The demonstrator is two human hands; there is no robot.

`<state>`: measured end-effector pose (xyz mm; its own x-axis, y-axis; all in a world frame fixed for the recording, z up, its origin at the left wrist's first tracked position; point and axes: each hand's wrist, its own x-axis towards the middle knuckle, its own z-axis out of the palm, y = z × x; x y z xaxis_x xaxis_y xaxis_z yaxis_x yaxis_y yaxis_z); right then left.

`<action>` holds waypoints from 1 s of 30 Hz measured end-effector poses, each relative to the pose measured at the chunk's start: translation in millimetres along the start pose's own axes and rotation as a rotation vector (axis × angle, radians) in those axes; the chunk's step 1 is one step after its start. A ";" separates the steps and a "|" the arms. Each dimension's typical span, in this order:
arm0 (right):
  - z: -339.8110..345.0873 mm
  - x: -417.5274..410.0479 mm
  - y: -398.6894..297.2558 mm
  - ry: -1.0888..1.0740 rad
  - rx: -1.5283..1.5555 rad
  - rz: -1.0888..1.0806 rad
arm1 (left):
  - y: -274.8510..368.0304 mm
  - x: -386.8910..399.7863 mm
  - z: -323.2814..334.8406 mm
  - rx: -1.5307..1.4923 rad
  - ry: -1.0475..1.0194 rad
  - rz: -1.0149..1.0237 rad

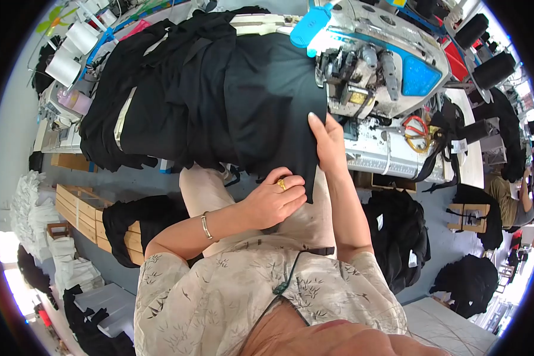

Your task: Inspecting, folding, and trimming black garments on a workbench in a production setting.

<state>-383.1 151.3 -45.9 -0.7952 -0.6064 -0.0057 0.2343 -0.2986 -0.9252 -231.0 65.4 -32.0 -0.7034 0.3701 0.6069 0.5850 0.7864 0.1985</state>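
A wide piece of black fabric (271,102) lies across the sewing table, its upper right edge at the needle area of an industrial sewing machine, apparently an overlocker (420,49). Gold-ringed, my left hand (278,196) grips the fabric's lower corner, which hangs over the table's front edge above my lap; its fingertips are curled out of sight. Farther up the same right-hand edge, my right hand (331,142) pinches the cloth with the thumb on top and the fingers beneath. A blue lamp (311,26) lights the cloth beside the machine head.
Orange-handled scissors (416,133) lie right of the machine, near black fabric strips (445,151). Black thread cones (494,71) stand at right, white cones (64,64) at left. A wooden bench (78,209), a dark garment heap (396,240) and another person (507,200) are around me.
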 end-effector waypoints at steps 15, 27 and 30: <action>-10.0 -3.0 16.2 -0.261 -0.060 -0.063 | -103.4 73.1 -6.7 0.117 0.159 0.010; -6.5 1.9 21.6 -0.146 -0.172 -0.014 | -187.5 109.5 -14.1 0.137 0.102 -0.397; -6.8 1.3 13.3 -0.039 -0.126 0.042 | -143.4 86.5 -28.6 -0.169 0.103 -0.392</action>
<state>-384.9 151.6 -60.9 -0.7633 -0.6452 -0.0329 0.1928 -0.1788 -0.9648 -364.2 -29.4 14.1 -0.8461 0.0019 0.5329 0.3460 0.7625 0.5467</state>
